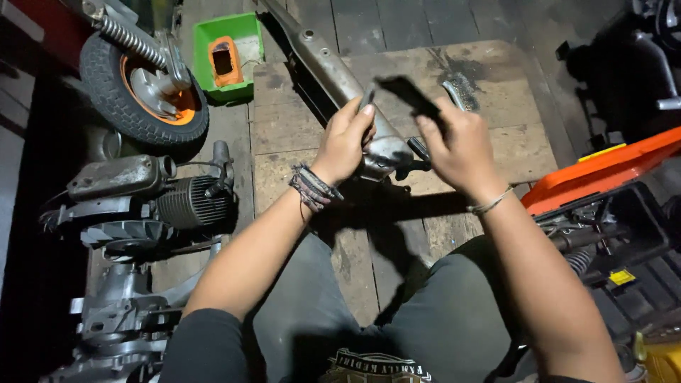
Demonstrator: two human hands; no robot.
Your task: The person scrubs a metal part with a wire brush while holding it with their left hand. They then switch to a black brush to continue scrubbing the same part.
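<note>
Looking down at 2 bare hands working over a wooden floor (489,85) of worn planks. Left hand (345,138), woven bracelets on the wrist, grip pinched around a thin metal bit that pokes up past the fingertips, hard to tell what exactly. Right hand (457,145), thin band on the wrist, grip closed on a flat black strip (410,96) that sticks out toward 11 o'clock. Both held up just above a long grey metal exhaust pipe (333,71), running from 12 o'clock down to the middle, fat end (386,156) right under and between the hands.

Around it:
- small wheel (142,89) with black tyre and orange rim at 10 o'clock, coil spring (131,40) beside it
- green plastic tray (227,53) at 11 o'clock with an orange part (225,60) inside
- finned engine (188,202) with a dull metal can (117,176) on top at 9 o'clock, more engine casing (113,319) down at 8 o'clock
- orange panel (603,170) at 3 o'clock, black crate (638,227) of dark parts just below it
- wire brush (461,89) lying on the planks just past the right hand, around 1 o'clock

Grey trousers (425,319) filling 6 o'clock.
</note>
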